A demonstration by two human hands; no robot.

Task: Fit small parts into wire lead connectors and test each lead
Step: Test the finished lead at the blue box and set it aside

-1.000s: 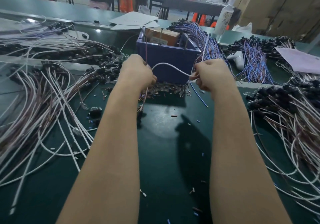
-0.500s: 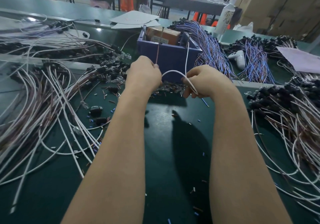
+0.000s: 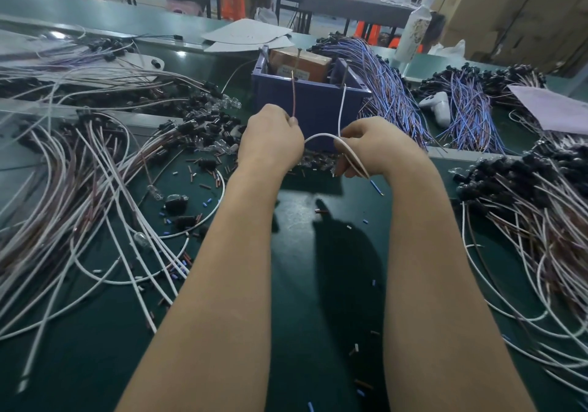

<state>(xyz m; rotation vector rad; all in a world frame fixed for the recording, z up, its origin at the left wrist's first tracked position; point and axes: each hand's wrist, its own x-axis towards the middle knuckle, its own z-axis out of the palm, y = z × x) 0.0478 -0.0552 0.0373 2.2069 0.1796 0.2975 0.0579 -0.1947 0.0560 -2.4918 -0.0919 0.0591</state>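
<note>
A white wire lead (image 3: 319, 137) arches between my two hands in front of a blue bin (image 3: 313, 106). My left hand (image 3: 270, 141) grips one end; a brown strand (image 3: 293, 96) rises from its fingertips toward the bin's rim. My right hand (image 3: 372, 147) pinches the other part of the lead, whose white strand (image 3: 342, 109) stands up while a blue-tipped end (image 3: 375, 186) pokes out below the fingers. The connector itself is hidden inside my hands. Small clear bulbs and parts (image 3: 315, 162) lie heaped at the bin's foot.
Piles of white and brown leads with black connectors lie at left (image 3: 79, 173) and right (image 3: 541, 208). Blue leads (image 3: 385, 90) lie behind the bin, beside a white handheld tool (image 3: 437, 106). A cardboard box (image 3: 302, 63) sits in the bin. Cut scraps litter the green mat (image 3: 318, 268).
Both hands have come nearer together and slightly toward me from the bin. The lead's loop has tightened, and its brown and white strands now stand upright.
</note>
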